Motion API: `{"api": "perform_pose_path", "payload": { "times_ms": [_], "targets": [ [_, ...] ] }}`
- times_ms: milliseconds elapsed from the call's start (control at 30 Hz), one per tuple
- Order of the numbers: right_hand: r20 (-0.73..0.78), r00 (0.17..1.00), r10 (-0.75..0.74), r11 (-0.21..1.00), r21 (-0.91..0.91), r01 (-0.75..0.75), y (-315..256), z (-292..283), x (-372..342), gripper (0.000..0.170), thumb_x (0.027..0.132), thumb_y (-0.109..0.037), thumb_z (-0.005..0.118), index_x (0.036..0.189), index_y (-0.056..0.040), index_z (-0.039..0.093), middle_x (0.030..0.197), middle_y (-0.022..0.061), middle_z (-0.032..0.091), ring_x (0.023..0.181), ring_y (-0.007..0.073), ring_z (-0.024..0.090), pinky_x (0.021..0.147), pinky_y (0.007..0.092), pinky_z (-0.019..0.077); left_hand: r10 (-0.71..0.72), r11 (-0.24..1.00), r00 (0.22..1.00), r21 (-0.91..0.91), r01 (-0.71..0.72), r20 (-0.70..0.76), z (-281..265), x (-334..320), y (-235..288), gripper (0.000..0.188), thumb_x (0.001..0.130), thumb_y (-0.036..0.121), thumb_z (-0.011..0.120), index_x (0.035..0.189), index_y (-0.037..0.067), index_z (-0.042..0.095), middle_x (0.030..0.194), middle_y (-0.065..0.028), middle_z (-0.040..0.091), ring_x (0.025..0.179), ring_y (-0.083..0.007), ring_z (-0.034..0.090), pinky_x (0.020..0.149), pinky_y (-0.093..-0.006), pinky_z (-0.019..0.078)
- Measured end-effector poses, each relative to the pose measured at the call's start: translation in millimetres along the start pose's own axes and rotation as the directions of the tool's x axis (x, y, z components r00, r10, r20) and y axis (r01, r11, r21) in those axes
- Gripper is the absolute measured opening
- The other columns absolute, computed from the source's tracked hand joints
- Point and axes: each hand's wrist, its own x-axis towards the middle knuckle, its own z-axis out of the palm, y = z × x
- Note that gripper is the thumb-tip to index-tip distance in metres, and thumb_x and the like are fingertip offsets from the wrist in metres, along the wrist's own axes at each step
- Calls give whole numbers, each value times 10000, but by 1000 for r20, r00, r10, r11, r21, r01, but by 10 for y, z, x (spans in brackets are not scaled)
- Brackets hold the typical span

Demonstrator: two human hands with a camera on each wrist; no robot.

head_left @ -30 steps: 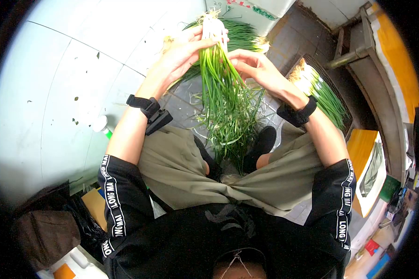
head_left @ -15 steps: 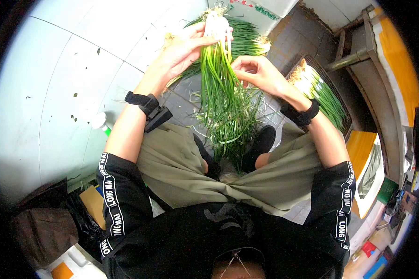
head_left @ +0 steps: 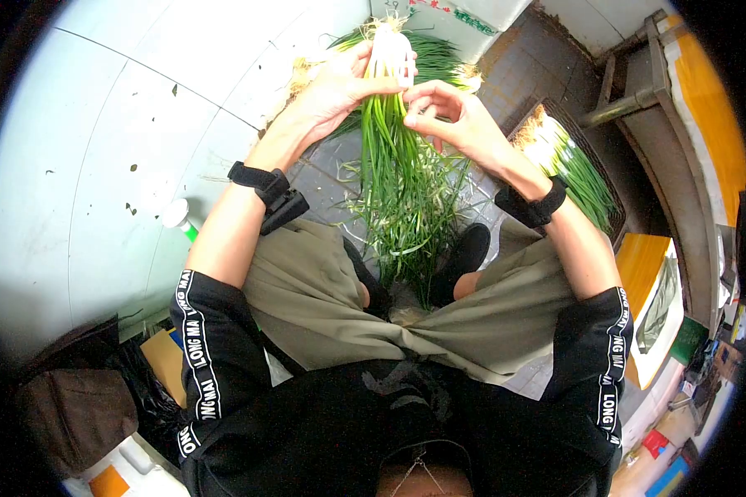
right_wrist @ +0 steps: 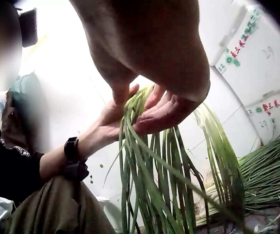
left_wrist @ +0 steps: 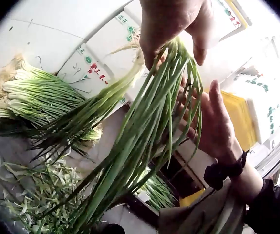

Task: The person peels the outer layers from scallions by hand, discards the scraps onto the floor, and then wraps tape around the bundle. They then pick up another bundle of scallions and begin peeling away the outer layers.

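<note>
A bunch of green onions [head_left: 387, 124] hangs with its white root ends up in the head view, leaves drooping toward the floor. My left hand [head_left: 333, 95] grips it around the white stalks, thumb across the front. At the bunch's right side, my right hand [head_left: 456, 124] has thumb and fingertips bent close to the stalks; whether they pinch a leaf is unclear. In the right wrist view the right hand's fingers [right_wrist: 162, 114] curl at the upper leaves [right_wrist: 149, 161]. The left wrist view shows the long leaves [left_wrist: 130, 141] hanging below the left hand [left_wrist: 174, 24].
Loose trimmed leaves [head_left: 410, 224] lie piled on the floor between the feet. More green onions [head_left: 435, 62] lie behind the held bunch. At right a dark basket [head_left: 616, 178] holds another bunch [head_left: 568, 157]. White boxes [head_left: 481, 21] stand at the back, near a metal-legged table [head_left: 626, 103].
My right hand has moved from the leaves lower down up to the stalks beside my left thumb. My left hand still grips the bunch, its thumb now extended farther across.
</note>
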Motion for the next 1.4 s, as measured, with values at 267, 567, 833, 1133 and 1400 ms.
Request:
{"api": "perform_pose_path", "payload": {
  "times_ms": [267,567,833,1133,1400],
  "targets": [
    [24,998,65,978,196,-68,-66,-19,-38,364,932,-118,681,1264,-52,548,923,7,656,711,38,567,480,205,476,-30,998,999,-56,28,-23,25,0,-3,503,823,86,799,1258,27,553,1175,-40,622,1115,-138,600,1001,-297,470],
    [-22,989,-148,989,5,148,114,-66,39,428,907,-97,684,1297,-58,513,915,-14,608,834,66,561,708,225,459,-5,999,1000,-37,5,-10,-38,30,-54,538,815,40,792,1288,20,537,1221,-51,604,1167,-147,576,1015,-298,464],
    [-84,973,-215,972,-113,205,-60,100,-74,514,892,1,652,1350,-62,425,1036,44,558,848,94,604,769,253,509,-25,1000,1000,5,25,-5,-31,50,-99,682,779,15,812,1364,21,462,1264,-62,582,1197,-156,564,1037,-311,448],
    [-161,964,-212,961,-215,175,-49,119,-69,488,895,3,644,1336,-75,450,962,36,593,729,85,625,680,241,511,-10,999,1000,34,10,-4,3,37,-86,720,760,-30,777,1387,20,426,1286,-67,558,1202,-158,555,1038,-316,445],
    [-213,965,-155,964,-246,101,17,158,-74,489,867,8,644,1313,-69,459,909,40,607,743,115,635,693,273,523,21,983,999,183,-12,-47,12,56,-129,667,771,-21,754,1361,15,445,1218,-67,589,1174,-159,561,1029,-317,441]
  ]
}}
